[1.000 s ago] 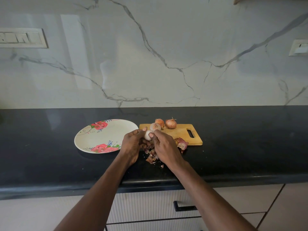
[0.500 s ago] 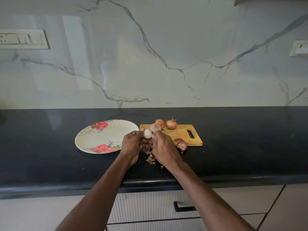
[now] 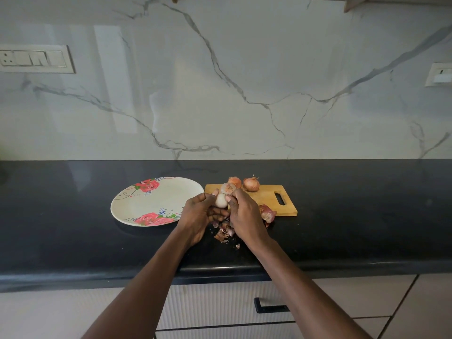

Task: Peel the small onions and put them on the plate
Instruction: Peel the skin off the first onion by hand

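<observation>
Nearest you, loose onion skins (image 3: 223, 231) lie on the black countertop (image 3: 73, 228) under your wrists. Just above them, your left hand (image 3: 197, 214) and right hand (image 3: 244, 214) meet, fingers of both curled round one pale peeled onion (image 3: 220, 200), pinched between them above the counter. To the left sits the floral plate (image 3: 151, 204), nothing on it. Behind your hands, the wooden cutting board (image 3: 266, 199) carries three unpeeled onions (image 3: 251, 184), one touching the held onion's far side. A bigger skin scrap (image 3: 267, 212) rests at the board's near edge.
</observation>
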Demonstrator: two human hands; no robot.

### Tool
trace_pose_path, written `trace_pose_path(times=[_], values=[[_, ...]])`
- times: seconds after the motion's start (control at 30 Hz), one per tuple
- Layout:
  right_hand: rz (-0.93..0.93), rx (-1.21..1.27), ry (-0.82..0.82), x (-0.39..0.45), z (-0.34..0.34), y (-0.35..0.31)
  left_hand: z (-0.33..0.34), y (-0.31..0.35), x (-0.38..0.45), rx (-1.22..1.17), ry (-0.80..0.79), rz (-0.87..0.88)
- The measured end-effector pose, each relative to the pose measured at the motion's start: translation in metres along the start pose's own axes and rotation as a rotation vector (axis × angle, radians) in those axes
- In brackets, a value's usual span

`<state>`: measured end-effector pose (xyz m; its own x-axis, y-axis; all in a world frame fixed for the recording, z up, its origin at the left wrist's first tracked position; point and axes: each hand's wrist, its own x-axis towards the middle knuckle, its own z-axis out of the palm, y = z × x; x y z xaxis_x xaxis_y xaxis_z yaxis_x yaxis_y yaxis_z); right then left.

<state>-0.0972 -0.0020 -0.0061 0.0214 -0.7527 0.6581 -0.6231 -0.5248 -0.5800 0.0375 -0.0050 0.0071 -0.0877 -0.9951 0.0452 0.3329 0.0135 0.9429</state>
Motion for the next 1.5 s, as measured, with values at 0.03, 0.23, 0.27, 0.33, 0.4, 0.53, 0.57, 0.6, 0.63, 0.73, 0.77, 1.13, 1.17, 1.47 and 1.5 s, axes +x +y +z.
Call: trace_pose_path(times=[0.03,0.23,0.27,0.33,0.4,0.53,0.57,0.6,0.63,0.73,0.77,1.13,1.17,1.47,1.5], values=[[0.014,0.020,-0.004,0.000,0.000,0.001,0.001,0.000,0.000,-0.001,-0.006,-0.002],[0.030,-0.021,-0.025,-0.001,0.001,0.002,0.001,0.001,0.000,-0.019,-0.026,-0.011],[0.020,-0.042,-0.027,-0.002,0.001,0.001,0.001,0.002,0.000,-0.026,-0.030,-0.014],[-0.005,-0.084,-0.021,-0.003,0.002,-0.001,0.002,0.002,0.000,-0.039,-0.040,-0.019],[0.001,-0.103,-0.006,-0.003,0.002,-0.002,0.002,0.002,0.000,-0.056,-0.039,-0.021],[0.068,-0.066,0.094,0.000,-0.004,0.003,0.001,0.001,0.003,-0.061,0.011,-0.033],[0.058,-0.044,0.096,0.001,-0.004,0.005,0.000,0.000,0.003,-0.055,0.017,-0.038],[0.045,-0.036,0.086,0.001,-0.004,0.006,0.000,0.000,0.004,-0.048,0.019,-0.039],[0.040,-0.019,0.073,0.002,-0.003,0.006,-0.001,0.000,0.004,-0.040,0.017,-0.038],[0.057,0.034,0.059,0.003,-0.005,0.005,-0.001,-0.001,0.004,-0.036,-0.001,-0.034],[0.060,0.063,0.069,0.002,-0.006,0.005,-0.001,0.000,0.003,-0.038,-0.006,-0.029],[0.128,0.152,0.069,0.003,-0.003,0.013,0.002,-0.001,0.001,0.016,-0.013,0.008],[0.116,0.137,0.068,0.003,-0.002,0.013,0.002,0.000,0.001,0.017,-0.016,0.008],[-0.008,0.042,0.108,0.000,0.000,0.006,0.003,0.001,0.001,0.032,-0.039,-0.012],[0.017,0.046,0.107,0.000,0.000,0.007,0.003,0.001,0.001,0.035,-0.045,-0.019]])
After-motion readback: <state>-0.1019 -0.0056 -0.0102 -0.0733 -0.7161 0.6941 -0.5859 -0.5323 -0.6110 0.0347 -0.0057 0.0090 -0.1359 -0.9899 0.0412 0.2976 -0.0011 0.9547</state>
